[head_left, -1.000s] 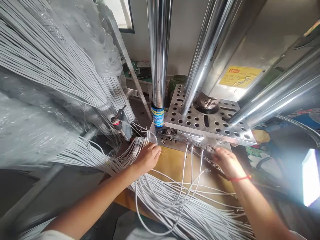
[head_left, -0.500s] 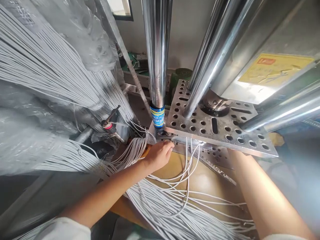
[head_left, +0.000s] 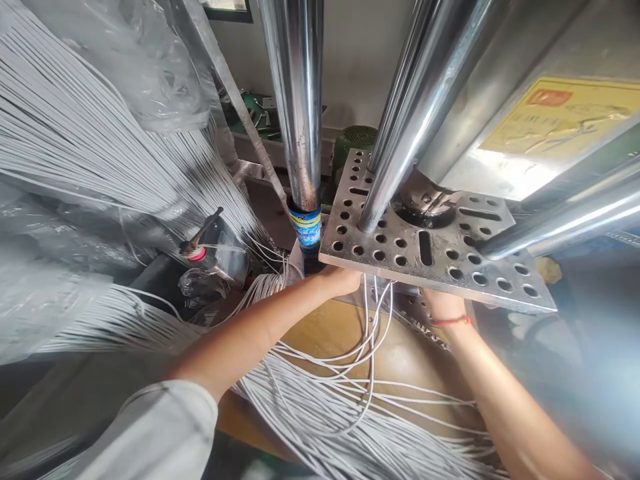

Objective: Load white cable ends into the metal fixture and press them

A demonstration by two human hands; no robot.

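Observation:
My left hand (head_left: pixel 345 281) reaches under the front left edge of a perforated metal plate (head_left: pixel 400 257), and its fingers are hidden there. From the right, my right hand (head_left: pixel 443 307), with a red string at the wrist, goes under the same plate; its fingers are out of sight too. Between the hands, several white wires (head_left: pixel 367 320) hang down from beneath the plate and curve over a tan surface (head_left: pixel 325 333). What either hand touches under the plate does not show.
Chrome columns (head_left: pixel 303 100) rise around the plate, one with a blue labelled can (head_left: pixel 305 230) at its foot. Bundles of white wires (head_left: pixel 100 133) with clear plastic fill the left. A black-handled tool (head_left: pixel 207 227) stands among them. More wires (head_left: pixel 320 407) spread across the front.
My left hand has moved right and forward, under the plate's edge. My right hand has shifted left, and its wrist with the red string now shows. The view has shifted slightly.

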